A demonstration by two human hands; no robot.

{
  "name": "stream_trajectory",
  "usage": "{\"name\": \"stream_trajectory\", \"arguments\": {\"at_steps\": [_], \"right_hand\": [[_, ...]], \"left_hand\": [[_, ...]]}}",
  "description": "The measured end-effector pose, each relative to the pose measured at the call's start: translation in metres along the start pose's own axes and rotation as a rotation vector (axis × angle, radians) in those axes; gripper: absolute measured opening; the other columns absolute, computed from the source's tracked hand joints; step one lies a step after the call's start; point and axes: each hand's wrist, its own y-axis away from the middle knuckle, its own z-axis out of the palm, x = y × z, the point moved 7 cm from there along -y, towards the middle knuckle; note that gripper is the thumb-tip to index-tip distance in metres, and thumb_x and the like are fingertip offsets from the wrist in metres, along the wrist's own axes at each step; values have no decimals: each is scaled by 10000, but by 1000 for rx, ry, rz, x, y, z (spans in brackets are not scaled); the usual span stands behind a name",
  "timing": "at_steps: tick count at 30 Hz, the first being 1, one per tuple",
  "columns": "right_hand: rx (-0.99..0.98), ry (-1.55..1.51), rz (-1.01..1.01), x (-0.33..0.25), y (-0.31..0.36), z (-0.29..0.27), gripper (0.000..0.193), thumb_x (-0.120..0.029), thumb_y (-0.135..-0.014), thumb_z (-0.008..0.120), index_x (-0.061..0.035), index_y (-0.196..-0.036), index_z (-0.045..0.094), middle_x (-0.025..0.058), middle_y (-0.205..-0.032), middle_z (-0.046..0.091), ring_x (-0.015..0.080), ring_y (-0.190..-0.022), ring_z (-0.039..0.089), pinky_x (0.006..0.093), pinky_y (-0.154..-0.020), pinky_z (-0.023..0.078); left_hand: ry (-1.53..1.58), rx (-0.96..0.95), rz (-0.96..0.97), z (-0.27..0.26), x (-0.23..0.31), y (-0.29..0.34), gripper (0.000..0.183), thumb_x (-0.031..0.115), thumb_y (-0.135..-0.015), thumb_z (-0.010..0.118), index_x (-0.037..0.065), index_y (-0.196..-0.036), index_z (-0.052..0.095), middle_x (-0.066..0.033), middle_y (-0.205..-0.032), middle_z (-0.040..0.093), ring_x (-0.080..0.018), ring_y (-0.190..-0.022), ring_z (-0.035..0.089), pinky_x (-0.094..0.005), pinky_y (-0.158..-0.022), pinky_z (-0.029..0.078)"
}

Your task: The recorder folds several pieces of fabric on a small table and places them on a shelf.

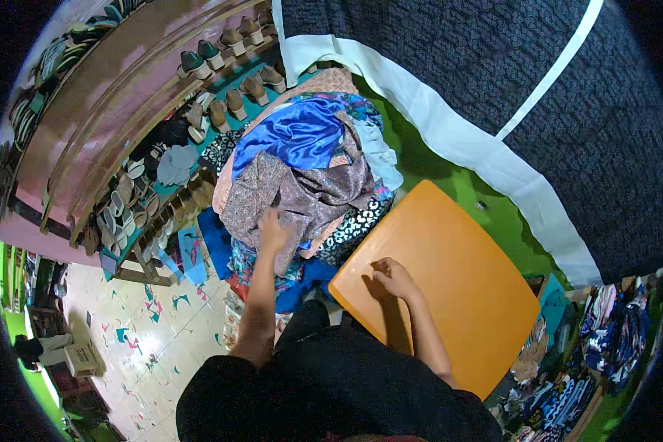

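A heap of fabric lies ahead of me, with a shiny greyish-purple patterned cloth (317,188) over its near side. My left hand (274,232) reaches into that cloth, fingers closed on a fold of it; the fingertips are partly hidden. Higher on the heap is a glossy blue cloth (298,132). A black-and-white spotted cloth (355,232) shows at its lower right. Over the left part of an orange table (449,272) is my right hand (394,278), loosely bent, thumb and forefinger apart. Nothing shows in it, and its shadow falls on the tabletop.
Shoe racks with several pairs of shoes (236,103) run along the left. Coloured scraps (151,306) litter the tiled floor. A cardboard box (85,359) stands at the far left. Dark patterned fabric (449,66) with white edging spreads at upper right; more cloth piles (611,324) lie at right.
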Motion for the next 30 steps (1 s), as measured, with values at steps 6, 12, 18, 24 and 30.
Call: {"name": "stream_trajectory", "arguments": {"at_steps": [6,12,18,24,30], "right_hand": [[34,-125,125,11,-8,34,350,-183,-734,582,41,-988,493,166,-912,552,242,-814,549,318,-722,436],[-35,-17,128,-10,-17,73,408,-215,-740,580,51,-1028,464,183,-956,535,259,-874,534,323,-754,431],[563,201,-257,-70,-42,48,450,-164,-689,641,55,-1021,430,148,-841,494,199,-786,497,298,-711,417],[534,-353,-237,-70,-53,31,319,-173,-726,579,21,-954,471,120,-806,517,186,-747,509,293,-688,437],[526,-1017,-219,-40,-33,-24,198,-185,-769,506,-18,-874,522,86,-763,545,171,-701,524,288,-659,461]], "left_hand": [[-349,201,-392,-30,-64,-39,535,343,-596,660,16,-999,528,-214,-1089,468,-326,-1075,395,-399,-893,308],[-140,-10,-150,-2,-37,-39,426,279,-694,597,-61,-942,529,-253,-1000,498,-365,-966,467,-399,-825,367],[555,-395,245,-23,134,45,696,203,-675,616,-62,-1207,255,-224,-1208,342,-312,-1140,326,-345,-958,243],[696,-802,877,-39,220,104,271,227,-652,641,-3,-780,574,-255,-1040,455,-381,-869,500,-370,-733,418],[531,-291,675,-59,163,77,328,216,-651,639,29,-905,549,-156,-1109,438,-323,-1009,431,-389,-860,351]]}}
